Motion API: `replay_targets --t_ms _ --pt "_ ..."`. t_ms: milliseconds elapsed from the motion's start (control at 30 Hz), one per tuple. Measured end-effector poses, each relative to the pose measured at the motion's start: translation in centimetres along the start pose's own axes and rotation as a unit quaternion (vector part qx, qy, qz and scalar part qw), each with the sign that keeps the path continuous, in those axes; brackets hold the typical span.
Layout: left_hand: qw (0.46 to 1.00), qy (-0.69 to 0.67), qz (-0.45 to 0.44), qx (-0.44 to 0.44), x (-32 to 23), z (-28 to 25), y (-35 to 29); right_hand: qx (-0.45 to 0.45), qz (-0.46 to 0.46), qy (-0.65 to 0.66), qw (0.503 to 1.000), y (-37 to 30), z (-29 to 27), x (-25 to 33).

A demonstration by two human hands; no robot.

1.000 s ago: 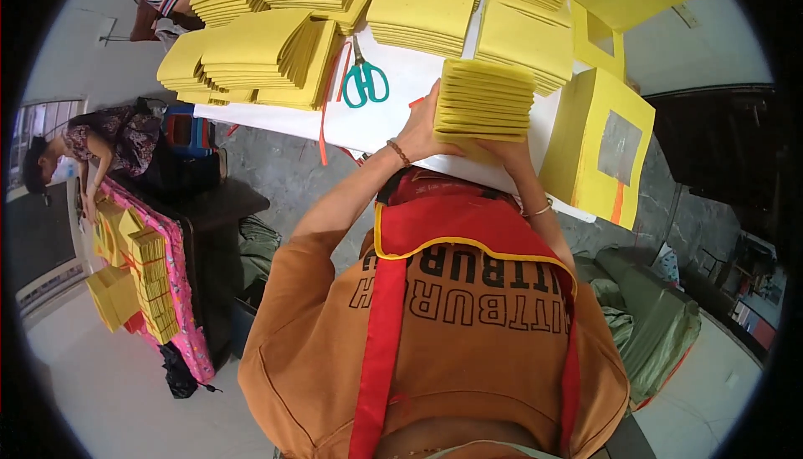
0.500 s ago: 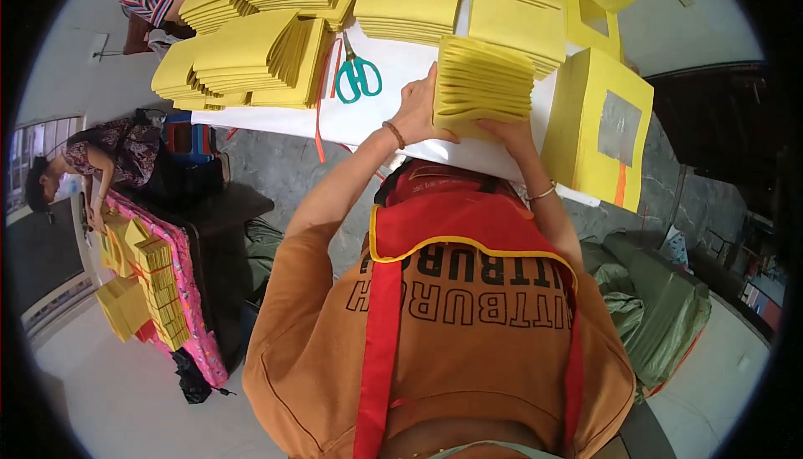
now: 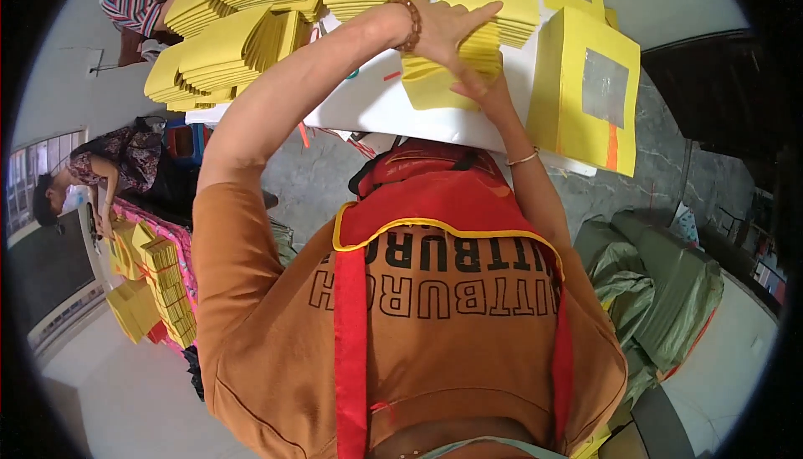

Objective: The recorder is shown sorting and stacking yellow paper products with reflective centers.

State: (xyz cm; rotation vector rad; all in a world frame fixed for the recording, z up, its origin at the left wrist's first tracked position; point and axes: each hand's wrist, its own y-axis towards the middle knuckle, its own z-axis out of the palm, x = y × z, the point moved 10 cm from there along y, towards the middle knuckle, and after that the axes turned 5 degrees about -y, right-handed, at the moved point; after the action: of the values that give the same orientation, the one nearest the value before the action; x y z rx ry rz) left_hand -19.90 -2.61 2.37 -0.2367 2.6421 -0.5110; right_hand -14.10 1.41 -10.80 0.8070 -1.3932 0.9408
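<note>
A thick stack of folded yellow felt-like pieces (image 3: 435, 87) rests at the near edge of the white table. Across its top reaches my left hand (image 3: 447, 36), fingers spread, one stretched out to the right and the thumb pointing down over the near side. My right hand (image 3: 492, 95) grips the stack at its right near corner; part of its fingers is hidden. Just left of the stack lies a short orange strip (image 3: 391, 76). My left forearm covers nearly all of the scissors, leaving a bit of teal handle (image 3: 352, 74) in sight.
More folded yellow stacks (image 3: 226, 49) line the table's (image 3: 351, 107) far and left sides. A yellow box-like bag with a clear window (image 3: 604, 91) stands at the right. A co-worker (image 3: 117, 162) handles yellow pieces at a pink-covered table on the left; another person's striped clothing (image 3: 142, 3) shows top left.
My left hand has moved from the stack's left side up and across its top. The stack has tilted and shifted left in view. My left forearm now covers the scissors.
</note>
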Motion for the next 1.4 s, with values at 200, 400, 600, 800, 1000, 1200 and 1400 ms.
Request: replay_targets --t_ms 200,400,600,800,1000,1200,1400 --pt "0.984 0.082 0.009 -0.156 0.0 0.4 -1.1 -0.015 -0.067 -0.016 0.998 0.4 -0.2 1.0" --pt "0.946 -0.159 -0.04 -0.279 3.9 -2.8 -6.0 -0.097 -0.054 0.115 0.987 -4.1 -0.9 0.4" --pt "0.77 -0.503 0.07 -0.386 6.8 1.3 -9.9 0.05 0.093 0.222 0.969 -4.9 0.6 -0.7" --pt "0.697 -0.643 0.092 -0.303 5.8 5.3 -9.4 0.047 -0.058 -0.077 0.994 -5.2 -0.8 10.4" --pt "0.828 -0.414 0.049 -0.375 10.9 12.1 -7.4 0.052 -0.051 -0.185 0.98 -3.5 0.7 1.3" --pt "0.814 -0.524 0.022 -0.249 12.5 16.0 -4.8 0.038 -0.016 -0.091 0.995 -3.8 0.6 -0.4" --pt "0.788 -0.548 0.1 -0.26 9.3 8.1 -7.5 0.038 -0.022 -0.152 0.987 -4.3 -0.2 -0.5"
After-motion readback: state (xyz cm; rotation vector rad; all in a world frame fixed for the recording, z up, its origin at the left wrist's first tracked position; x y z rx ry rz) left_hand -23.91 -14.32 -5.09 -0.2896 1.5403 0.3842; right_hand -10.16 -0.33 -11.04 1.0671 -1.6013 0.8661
